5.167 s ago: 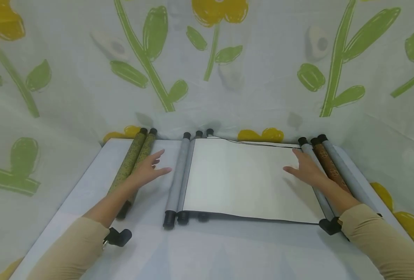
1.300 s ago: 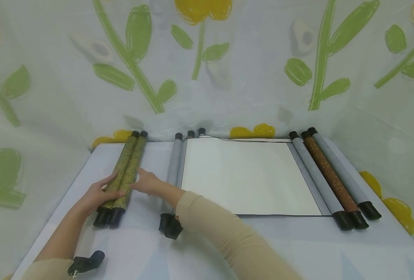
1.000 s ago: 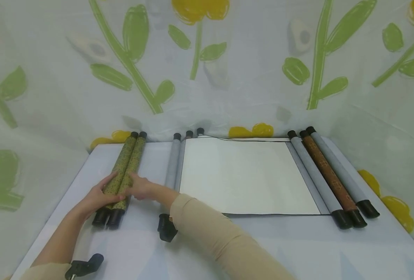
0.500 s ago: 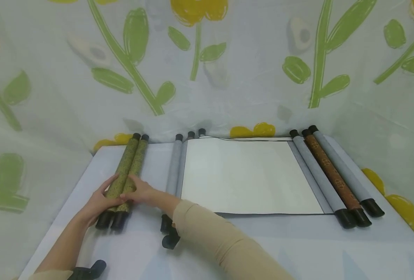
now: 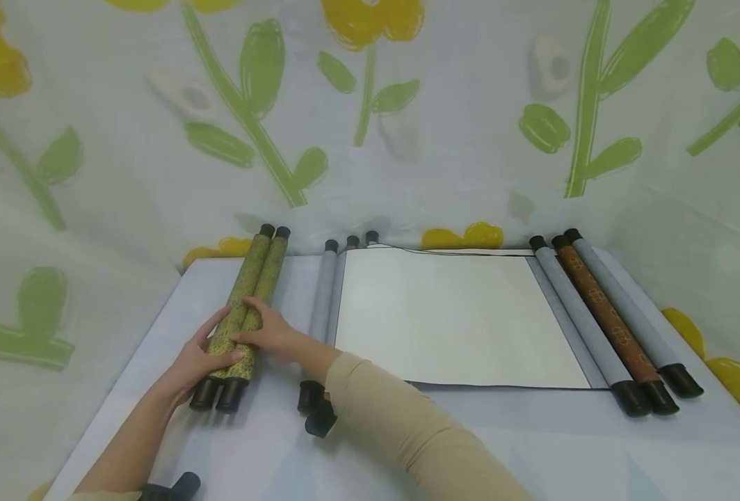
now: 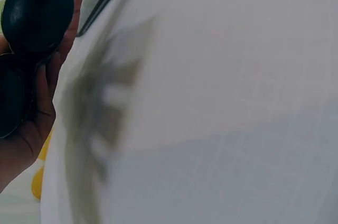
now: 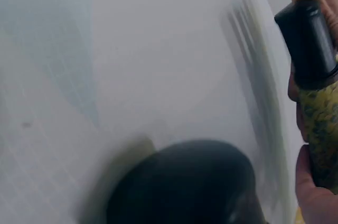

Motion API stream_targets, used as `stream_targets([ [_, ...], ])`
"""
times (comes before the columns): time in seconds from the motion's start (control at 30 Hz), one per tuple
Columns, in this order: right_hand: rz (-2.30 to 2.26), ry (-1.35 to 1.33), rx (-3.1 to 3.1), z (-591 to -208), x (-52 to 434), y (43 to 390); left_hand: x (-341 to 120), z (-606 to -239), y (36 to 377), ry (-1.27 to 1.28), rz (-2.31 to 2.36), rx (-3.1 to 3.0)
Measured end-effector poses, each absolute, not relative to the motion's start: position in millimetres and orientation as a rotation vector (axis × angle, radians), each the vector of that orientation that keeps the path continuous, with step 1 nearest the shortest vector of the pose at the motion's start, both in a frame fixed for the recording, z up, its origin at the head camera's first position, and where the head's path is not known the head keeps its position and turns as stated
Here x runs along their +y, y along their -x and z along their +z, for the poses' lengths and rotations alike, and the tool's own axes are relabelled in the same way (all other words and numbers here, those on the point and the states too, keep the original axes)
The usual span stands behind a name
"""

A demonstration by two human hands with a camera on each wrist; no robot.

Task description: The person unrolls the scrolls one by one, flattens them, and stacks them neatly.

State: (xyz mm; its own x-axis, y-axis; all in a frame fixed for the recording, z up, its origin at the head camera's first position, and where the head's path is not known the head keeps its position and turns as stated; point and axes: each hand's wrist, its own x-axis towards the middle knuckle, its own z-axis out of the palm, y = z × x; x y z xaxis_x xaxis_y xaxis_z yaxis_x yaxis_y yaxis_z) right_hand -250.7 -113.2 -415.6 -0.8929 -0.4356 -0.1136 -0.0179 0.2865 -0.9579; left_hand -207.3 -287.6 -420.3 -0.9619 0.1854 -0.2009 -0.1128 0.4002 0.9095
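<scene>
Two slim scrolls (image 5: 237,299) in green-gold patterned cloth lie side by side in both hands at the left of the table. Their black end caps point at the wearer; in the left wrist view these round caps (image 6: 39,18) hang over the table, their shadow set apart below. My left hand (image 5: 191,362) grips the rolls from the left near their lower end, thumb across toward the right one. My right hand (image 5: 272,330) holds the right roll from the other side, a little higher. A patterned roll (image 7: 323,129) fills the right edge of the right wrist view.
Right of the hands, a cream sheet (image 5: 451,313) lies spread between grey rolls. A grey roll (image 5: 324,292) at its left is partly behind my right arm. At its right lie a grey roll (image 5: 583,320), a brown patterned roll (image 5: 608,316) and another grey roll (image 5: 626,306). A flower-printed cloth (image 5: 457,139) hangs behind.
Both hands came from apart to the green-gold rolls, the right arm crossing leftward. The hands now hold the rolls, whose far ends stand higher than half a second ago.
</scene>
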Motion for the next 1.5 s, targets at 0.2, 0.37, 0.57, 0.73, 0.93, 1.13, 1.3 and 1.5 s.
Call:
stream_targets([
  [0.2, -1.898, 0.338, 2.131, -412, -102, 259, -274, -412, 203, -0.116, 1.657, 2.274],
  [0.37, -2.111, 0.279, 2.071, -409, -88, 263, -259, -407, 197, -0.194, 1.666, 2.275],
  [0.57, -2.14, 0.263, 2.131, -403, -72, 264, -246, -403, 195, -0.317, 1.634, 2.332],
  [0.73, -2.166, 0.246, 2.071, -397, -57, 265, -233, -394, 201, -0.405, 1.6, 2.334],
  [0.93, -2.155, 0.276, 2.018, -390, -35, 265, -213, -383, 216, -0.45, 1.565, 2.3],
  [1.13, -2.115, 0.252, 2.051, -384, -8, 269, -190, -380, 237, -0.548, 1.53, 2.225],
  [1.3, -2.092, 0.224, 2.053, -382, 11, 272, -170, -377, 246, -0.579, 1.495, 2.193],
  [1.5, -2.092, 0.258, 2.05, -379, 34, 273, -147, -371, 253, -0.578, 1.477, 2.205],
])
